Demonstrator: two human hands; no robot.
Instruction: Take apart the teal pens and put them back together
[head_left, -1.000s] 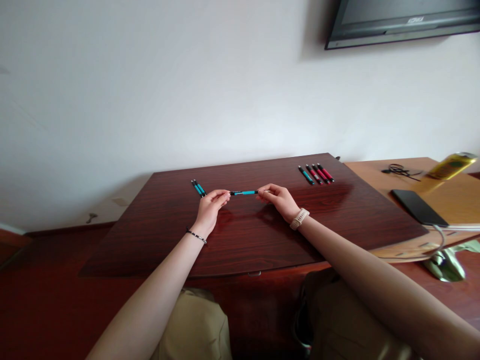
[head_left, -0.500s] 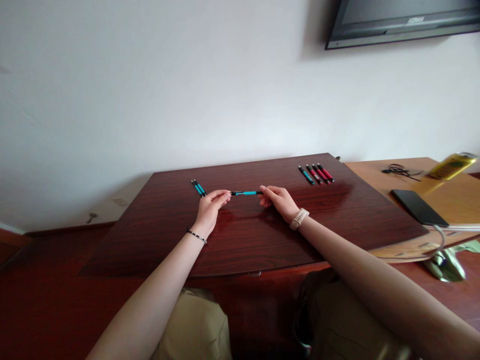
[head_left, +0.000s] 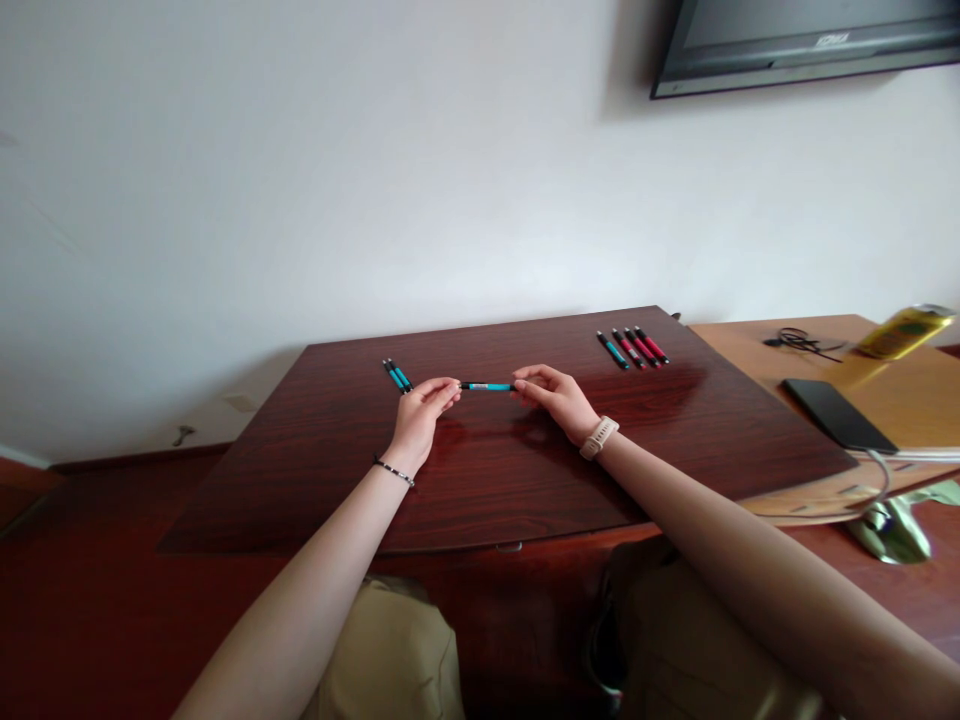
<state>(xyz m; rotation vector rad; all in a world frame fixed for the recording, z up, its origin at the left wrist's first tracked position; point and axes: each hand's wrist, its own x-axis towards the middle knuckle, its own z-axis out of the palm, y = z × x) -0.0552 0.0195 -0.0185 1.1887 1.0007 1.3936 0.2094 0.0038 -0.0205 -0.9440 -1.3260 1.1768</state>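
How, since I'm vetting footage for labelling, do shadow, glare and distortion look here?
Head view: a soft shadow darkens the wall left of the television; head view: the glossy table carries dim reflections below the held pen, whose print is unreadable; head view: the can leans near the right edge, probably wide-lens stretch.

Left hand [head_left: 422,412]: thin dark beaded bracelet [head_left: 394,471] with light beads. Right hand [head_left: 561,400]: pale beige slotted watch strap [head_left: 600,438]. Bare forearms [head_left: 330,550], khaki fabric trousers [head_left: 397,650], dark shoe [head_left: 604,650].
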